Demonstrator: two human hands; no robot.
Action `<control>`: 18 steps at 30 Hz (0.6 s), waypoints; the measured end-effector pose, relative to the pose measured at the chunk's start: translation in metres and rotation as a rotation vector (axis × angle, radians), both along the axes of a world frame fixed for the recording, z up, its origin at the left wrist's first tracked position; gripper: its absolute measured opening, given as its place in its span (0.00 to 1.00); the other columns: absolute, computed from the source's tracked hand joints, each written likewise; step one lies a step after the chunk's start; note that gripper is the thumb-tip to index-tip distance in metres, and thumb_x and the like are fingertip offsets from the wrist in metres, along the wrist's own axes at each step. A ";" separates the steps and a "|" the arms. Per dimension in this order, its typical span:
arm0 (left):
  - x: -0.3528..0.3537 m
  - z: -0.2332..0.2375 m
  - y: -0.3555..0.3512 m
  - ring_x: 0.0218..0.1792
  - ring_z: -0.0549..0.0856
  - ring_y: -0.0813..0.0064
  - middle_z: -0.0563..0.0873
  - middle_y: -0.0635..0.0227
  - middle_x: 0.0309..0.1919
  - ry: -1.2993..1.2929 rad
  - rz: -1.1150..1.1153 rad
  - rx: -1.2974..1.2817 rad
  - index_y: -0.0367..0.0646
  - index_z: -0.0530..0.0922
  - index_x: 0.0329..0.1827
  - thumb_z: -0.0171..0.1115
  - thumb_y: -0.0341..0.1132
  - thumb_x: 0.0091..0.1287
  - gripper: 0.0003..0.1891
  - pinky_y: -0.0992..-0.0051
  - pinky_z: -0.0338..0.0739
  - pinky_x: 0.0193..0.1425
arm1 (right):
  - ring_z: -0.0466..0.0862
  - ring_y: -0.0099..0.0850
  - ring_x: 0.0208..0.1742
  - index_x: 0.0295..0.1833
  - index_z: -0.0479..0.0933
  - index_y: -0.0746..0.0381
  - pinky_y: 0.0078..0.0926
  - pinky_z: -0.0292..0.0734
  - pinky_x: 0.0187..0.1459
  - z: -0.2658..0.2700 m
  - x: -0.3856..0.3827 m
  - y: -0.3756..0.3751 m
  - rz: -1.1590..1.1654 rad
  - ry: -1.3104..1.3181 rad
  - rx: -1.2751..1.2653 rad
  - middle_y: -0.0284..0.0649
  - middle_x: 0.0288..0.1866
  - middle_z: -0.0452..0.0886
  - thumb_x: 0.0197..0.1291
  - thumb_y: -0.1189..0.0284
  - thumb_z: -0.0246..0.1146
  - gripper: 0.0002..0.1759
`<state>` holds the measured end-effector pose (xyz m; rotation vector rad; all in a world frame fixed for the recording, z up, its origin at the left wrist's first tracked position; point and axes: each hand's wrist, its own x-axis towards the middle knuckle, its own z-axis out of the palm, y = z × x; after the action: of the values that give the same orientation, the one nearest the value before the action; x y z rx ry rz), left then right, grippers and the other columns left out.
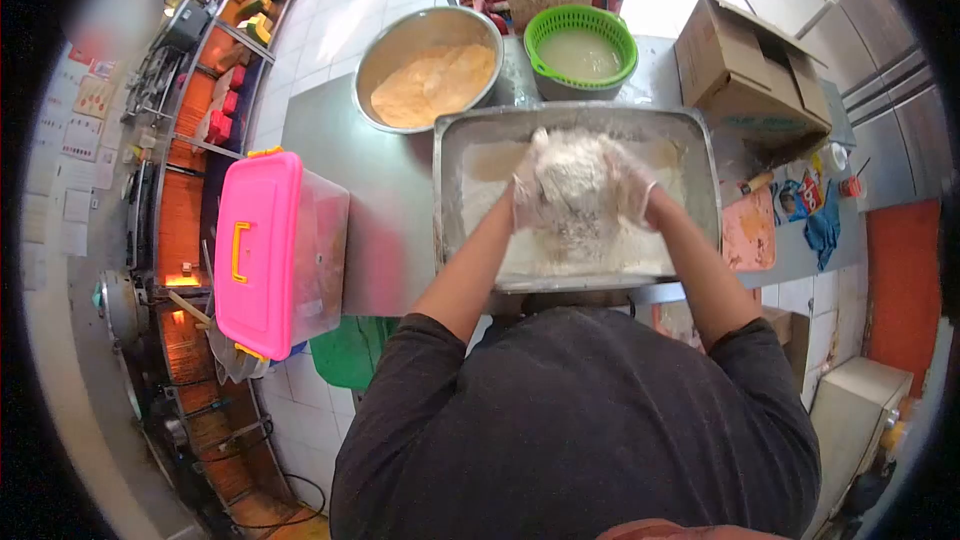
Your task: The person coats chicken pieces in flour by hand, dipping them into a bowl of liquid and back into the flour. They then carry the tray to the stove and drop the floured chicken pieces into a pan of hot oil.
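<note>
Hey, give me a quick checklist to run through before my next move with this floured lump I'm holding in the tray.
1. Gloves on: ok. The left hand and right hand both wear thin gloves.
2. Grip: ok. Both hands cup the floured lump, one on each side.
3. Lump inside the flour tray rim: ok.
4. Coating all round: cannot tell, the underside is hidden.
5. Round bowl close by: ok, it sits at the tray's far corner.
6. Pink-lidded box closed: ok.
</note>
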<state>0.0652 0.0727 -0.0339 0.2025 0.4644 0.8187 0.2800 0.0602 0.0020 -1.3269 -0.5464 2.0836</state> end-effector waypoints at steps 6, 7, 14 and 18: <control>-0.094 -0.050 -0.017 0.52 0.82 0.62 0.81 0.58 0.55 1.076 -0.335 0.144 0.41 0.74 0.61 0.46 0.64 0.68 0.35 0.65 0.77 0.54 | 0.80 0.33 0.52 0.66 0.70 0.60 0.31 0.72 0.55 -0.071 0.070 -0.006 0.352 -0.546 0.114 0.40 0.57 0.79 0.71 0.51 0.47 0.29; -0.095 -0.054 -0.031 0.52 0.82 0.62 0.81 0.58 0.55 1.027 -0.386 0.093 0.41 0.74 0.61 0.46 0.64 0.68 0.35 0.65 0.77 0.54 | 0.80 0.33 0.51 0.66 0.70 0.60 0.30 0.72 0.56 -0.087 0.072 -0.017 0.494 -0.520 0.044 0.40 0.57 0.79 0.71 0.51 0.46 0.28; 0.011 -0.046 -0.061 0.53 0.82 0.63 0.81 0.58 0.55 0.575 -0.283 -0.089 0.41 0.75 0.60 0.46 0.67 0.66 0.37 0.67 0.78 0.53 | 0.79 0.33 0.51 0.65 0.72 0.59 0.32 0.73 0.54 -0.136 -0.033 -0.051 0.420 -0.222 0.113 0.41 0.56 0.79 0.71 0.51 0.46 0.28; -0.027 -0.029 -0.065 0.54 0.81 0.63 0.80 0.58 0.56 0.572 0.072 0.119 0.40 0.75 0.60 0.46 0.68 0.65 0.38 0.67 0.78 0.52 | 0.77 0.33 0.54 0.67 0.68 0.58 0.33 0.72 0.54 0.042 -0.013 -0.052 0.213 -0.229 0.074 0.40 0.58 0.77 0.68 0.53 0.52 0.28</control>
<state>0.0385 0.0076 -0.0630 0.5397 0.9638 0.8555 0.2671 0.0078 0.0440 -1.5310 -0.8886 2.0662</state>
